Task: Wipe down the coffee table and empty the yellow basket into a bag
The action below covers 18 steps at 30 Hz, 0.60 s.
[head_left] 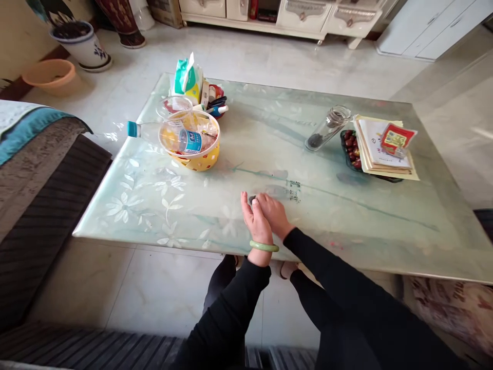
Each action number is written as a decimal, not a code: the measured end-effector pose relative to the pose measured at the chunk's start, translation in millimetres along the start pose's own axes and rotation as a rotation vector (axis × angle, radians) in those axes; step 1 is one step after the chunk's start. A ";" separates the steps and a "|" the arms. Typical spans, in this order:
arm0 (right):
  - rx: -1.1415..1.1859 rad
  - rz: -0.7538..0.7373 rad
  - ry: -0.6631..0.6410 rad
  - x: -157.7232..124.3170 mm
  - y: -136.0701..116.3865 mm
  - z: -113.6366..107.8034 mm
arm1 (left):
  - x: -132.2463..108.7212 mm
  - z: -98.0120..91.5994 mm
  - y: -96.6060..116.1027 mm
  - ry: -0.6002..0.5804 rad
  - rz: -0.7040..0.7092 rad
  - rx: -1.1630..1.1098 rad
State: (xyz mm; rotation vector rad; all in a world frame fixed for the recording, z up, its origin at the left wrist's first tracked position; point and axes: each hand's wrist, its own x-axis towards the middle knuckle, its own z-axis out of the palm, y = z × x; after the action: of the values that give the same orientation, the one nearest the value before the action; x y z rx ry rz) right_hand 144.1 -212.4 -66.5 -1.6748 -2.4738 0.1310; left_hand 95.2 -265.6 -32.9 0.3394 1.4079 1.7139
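Grip of the left hand point(259, 224) and right hand point(272, 211) comes together, a small dark object point(252, 199) showing beside the left thumb; which fingers clamp it, I cannot tell. Below lies the bench point(385, 246), farther out bearing a yellow basket point(204, 162), a glass jar point(322, 134) and papers point(379, 139).

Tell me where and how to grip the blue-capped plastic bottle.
I'd pinch its capped neck from the left: the bottle lies on its side across the yellow basket, and that end juts past the rim, leaving room for fingers around it.
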 end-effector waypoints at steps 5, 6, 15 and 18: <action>-0.019 0.116 0.003 8.8 -5.0 3.0 | -6.2 -9.9 13.2 0.013 -0.014 -0.055; -0.015 0.136 0.016 29.7 -4.3 1.6 | -7.6 -11.7 14.8 0.009 -0.014 -0.053; 0.028 0.203 0.165 225.5 11.5 -9.6 | -8.2 -15.1 7.6 -0.028 -0.016 0.095; 0.023 0.173 0.161 208.2 5.8 -10.3 | 1.3 -17.7 13.5 0.005 -0.005 0.104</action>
State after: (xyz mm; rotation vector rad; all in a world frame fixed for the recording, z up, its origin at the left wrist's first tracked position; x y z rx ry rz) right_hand 75.3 -17.1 -41.4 -1.8111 -2.2034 0.0421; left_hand 76.4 -276.1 -26.9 0.3891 1.5036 1.6424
